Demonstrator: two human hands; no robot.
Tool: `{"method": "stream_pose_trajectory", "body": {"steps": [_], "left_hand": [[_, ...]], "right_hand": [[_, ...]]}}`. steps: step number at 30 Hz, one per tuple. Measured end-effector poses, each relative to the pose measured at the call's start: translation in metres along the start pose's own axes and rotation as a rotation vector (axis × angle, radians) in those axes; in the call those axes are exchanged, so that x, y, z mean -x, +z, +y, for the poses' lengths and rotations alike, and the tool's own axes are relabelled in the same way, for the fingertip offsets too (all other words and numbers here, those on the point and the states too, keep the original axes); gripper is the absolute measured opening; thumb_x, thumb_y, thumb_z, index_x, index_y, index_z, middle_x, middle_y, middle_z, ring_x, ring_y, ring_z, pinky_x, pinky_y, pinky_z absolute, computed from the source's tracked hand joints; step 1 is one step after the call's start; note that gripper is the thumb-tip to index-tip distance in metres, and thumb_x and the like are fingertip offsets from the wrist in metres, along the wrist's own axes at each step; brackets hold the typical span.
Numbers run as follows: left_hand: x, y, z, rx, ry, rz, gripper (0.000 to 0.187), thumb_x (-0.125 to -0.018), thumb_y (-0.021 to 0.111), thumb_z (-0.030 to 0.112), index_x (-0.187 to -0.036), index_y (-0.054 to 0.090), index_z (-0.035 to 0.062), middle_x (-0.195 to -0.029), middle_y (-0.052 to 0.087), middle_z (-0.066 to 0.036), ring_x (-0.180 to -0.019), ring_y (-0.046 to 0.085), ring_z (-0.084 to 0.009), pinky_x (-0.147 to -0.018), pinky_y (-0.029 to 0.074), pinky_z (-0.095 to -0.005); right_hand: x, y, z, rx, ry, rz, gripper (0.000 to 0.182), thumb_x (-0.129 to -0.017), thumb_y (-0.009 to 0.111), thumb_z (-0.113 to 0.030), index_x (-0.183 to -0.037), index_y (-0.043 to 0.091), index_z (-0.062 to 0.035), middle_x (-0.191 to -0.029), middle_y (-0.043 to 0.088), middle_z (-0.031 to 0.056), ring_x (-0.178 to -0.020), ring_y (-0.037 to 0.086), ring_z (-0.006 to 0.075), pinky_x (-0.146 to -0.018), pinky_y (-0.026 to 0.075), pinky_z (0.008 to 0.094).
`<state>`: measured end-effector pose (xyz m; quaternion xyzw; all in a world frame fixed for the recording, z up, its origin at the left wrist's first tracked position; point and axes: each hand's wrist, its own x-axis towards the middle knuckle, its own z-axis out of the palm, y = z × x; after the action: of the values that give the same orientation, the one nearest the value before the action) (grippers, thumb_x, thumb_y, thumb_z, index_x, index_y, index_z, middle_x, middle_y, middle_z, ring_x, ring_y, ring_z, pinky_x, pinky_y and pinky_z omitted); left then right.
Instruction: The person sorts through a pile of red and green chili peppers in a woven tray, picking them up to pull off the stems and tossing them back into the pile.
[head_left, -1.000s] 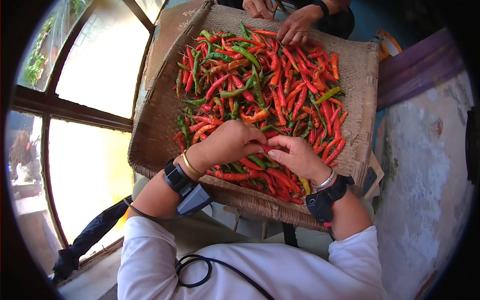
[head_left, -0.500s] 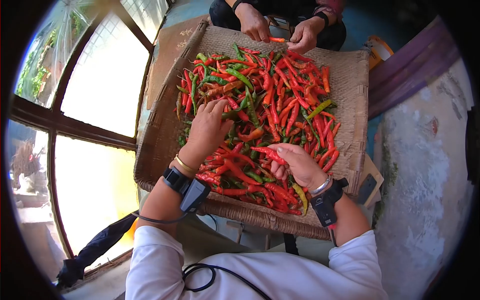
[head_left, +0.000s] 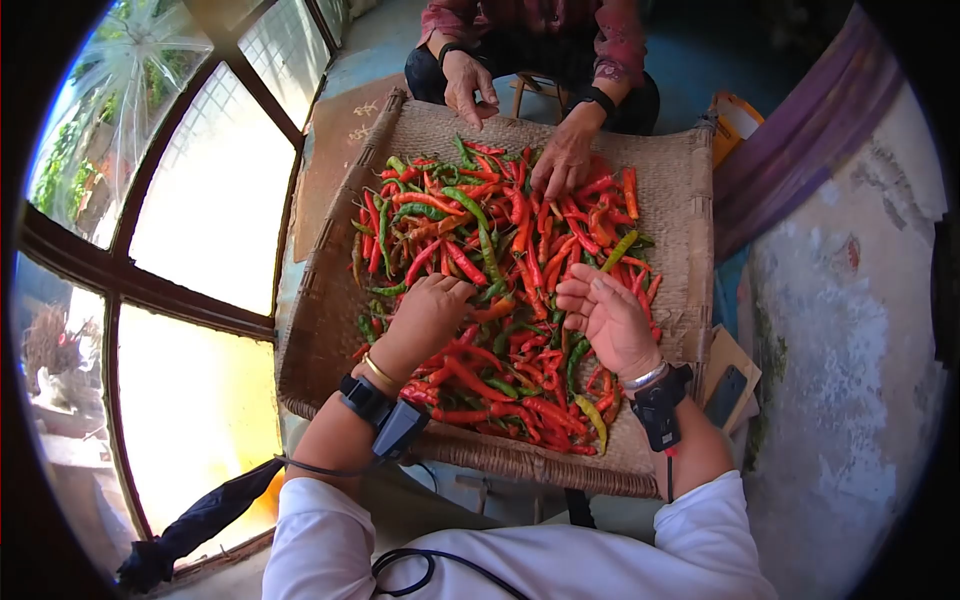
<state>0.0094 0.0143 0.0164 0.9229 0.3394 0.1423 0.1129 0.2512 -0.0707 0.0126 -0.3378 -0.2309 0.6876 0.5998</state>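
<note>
Red and green chili peppers (head_left: 480,375) lie in a broad heap in a large woven tray (head_left: 672,190). My left hand (head_left: 430,312) is over the left middle of the heap, back up, its fingers curled down onto the peppers; what its fingertips hold, if anything, is hidden. On the right, my right hand (head_left: 608,318) is raised just above the peppers with its palm turned up and inward and its fingers apart, holding nothing. A yellow-green pepper (head_left: 620,250) lies just beyond it.
Across the tray sits another person in a red patterned top; one hand (head_left: 565,160) touches the peppers and the other (head_left: 468,88) hangs over the far rim. Windows (head_left: 200,190) stand at the left. A phone (head_left: 727,392) lies on cardboard at the right, beside a wall.
The red pepper has left my right hand, which has opened. My left hand still reaches into the heap. The other person's hands have separated, one reaching into the peppers. The view has shifted slightly.
</note>
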Motion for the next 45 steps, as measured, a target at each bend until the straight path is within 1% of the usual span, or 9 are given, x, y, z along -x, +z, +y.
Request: {"method": "stream_pose_trajectory", "body": {"steps": [7,15,25,31,33,39,41,43,45], "left_hand": [[0.011,-0.006,0.04,0.491,0.079,0.048,0.023,-0.073,0.063,0.014,-0.092,0.055,0.0043,-0.074,0.056,-0.011,-0.069,0.057,-0.0303,-0.06,0.047,-0.0377],[0.019,0.003,0.048,0.502,0.145,-0.004,0.031,-0.069,0.067,0.02,-0.096,0.056,0.007,-0.076,0.057,-0.012,-0.069,0.058,-0.0292,-0.06,0.047,-0.0365],[0.018,-0.005,0.045,0.594,0.094,-0.052,0.035,-0.072,0.068,0.013,-0.104,0.057,0.0057,-0.082,0.06,-0.012,-0.071,0.06,-0.0262,-0.063,0.047,-0.0324],[0.021,-0.002,0.032,1.046,-0.178,-0.08,0.025,-0.081,0.059,0.007,-0.105,0.054,0.0003,-0.079,0.061,-0.004,-0.066,0.058,-0.0092,-0.058,0.047,-0.0234],[0.019,-0.005,0.027,1.282,-0.398,0.106,0.022,-0.084,0.055,0.007,-0.104,0.054,-0.0007,-0.08,0.059,0.001,-0.07,0.055,-0.0052,-0.06,0.047,-0.0201],[0.016,0.001,0.012,0.973,-0.429,0.18,0.022,-0.082,0.057,0.006,-0.103,0.054,-0.0007,-0.082,0.059,-0.002,-0.071,0.057,-0.0098,-0.063,0.048,-0.0236],[0.012,0.0,0.01,0.817,-0.413,0.166,0.024,-0.08,0.059,0.006,-0.103,0.054,-0.0003,-0.084,0.058,-0.005,-0.075,0.058,-0.0137,-0.066,0.049,-0.0274],[0.002,-0.008,0.007,0.157,-0.109,0.342,0.033,-0.071,0.064,0.007,-0.103,0.054,0.0027,-0.095,0.054,-0.011,-0.092,0.053,-0.026,-0.079,0.045,-0.0363],[-0.007,-0.009,0.001,0.093,-0.069,0.371,0.037,-0.068,0.065,0.008,-0.103,0.053,0.0043,-0.101,0.051,-0.012,-0.098,0.048,-0.0297,-0.083,0.041,-0.0391]], "right_hand": [[0.015,0.025,0.029,0.51,0.235,-0.125,0.033,-0.087,0.052,-0.024,-0.109,0.051,-0.0009,-0.084,0.059,0.004,-0.07,0.057,0.0087,-0.056,0.045,0.0189],[0.021,0.025,0.039,0.232,0.344,0.05,0.018,-0.088,0.05,-0.02,-0.094,0.055,-0.0038,-0.068,0.058,0.0027,-0.053,0.053,0.0078,-0.046,0.042,0.0208],[0.018,0.023,0.019,0.138,0.265,0.179,0.028,-0.089,0.046,-0.03,-0.084,0.056,-0.0038,-0.059,0.053,0.003,-0.047,0.047,0.0092,-0.042,0.038,0.0223],[0.014,0.015,0.007,0.087,0.242,0.174,0.026,-0.087,0.05,-0.029,-0.083,0.057,-0.0046,-0.059,0.053,0.0029,-0.047,0.047,0.0093,-0.042,0.036,0.0223],[0.012,0.009,-0.004,0.03,0.151,0.192,0.024,-0.086,0.052,-0.028,-0.085,0.057,-0.0053,-0.062,0.055,0.0039,-0.049,0.049,0.0089,-0.043,0.038,0.0218],[0.0,0.005,-0.022,-0.258,-0.174,0.414,0.024,-0.089,0.048,-0.025,-0.103,0.052,-0.0063,-0.086,0.062,0.0077,-0.07,0.059,0.0135,-0.057,0.047,0.0262],[0.002,-0.004,-0.015,-0.238,-0.102,0.422,0.024,-0.088,0.048,-0.023,-0.104,0.052,-0.0066,-0.087,0.063,0.0071,-0.07,0.059,0.0145,-0.056,0.047,0.0257],[0.005,-0.006,-0.009,-0.195,0.043,0.273,0.024,-0.088,0.047,-0.022,-0.106,0.051,-0.0066,-0.084,0.062,0.0061,-0.068,0.058,0.0133,-0.055,0.046,0.025],[0.006,-0.001,-0.005,-0.196,0.084,0.237,0.024,-0.088,0.047,-0.021,-0.106,0.051,-0.0058,-0.08,0.062,0.0059,-0.064,0.057,0.0122,-0.053,0.045,0.0245]]}}
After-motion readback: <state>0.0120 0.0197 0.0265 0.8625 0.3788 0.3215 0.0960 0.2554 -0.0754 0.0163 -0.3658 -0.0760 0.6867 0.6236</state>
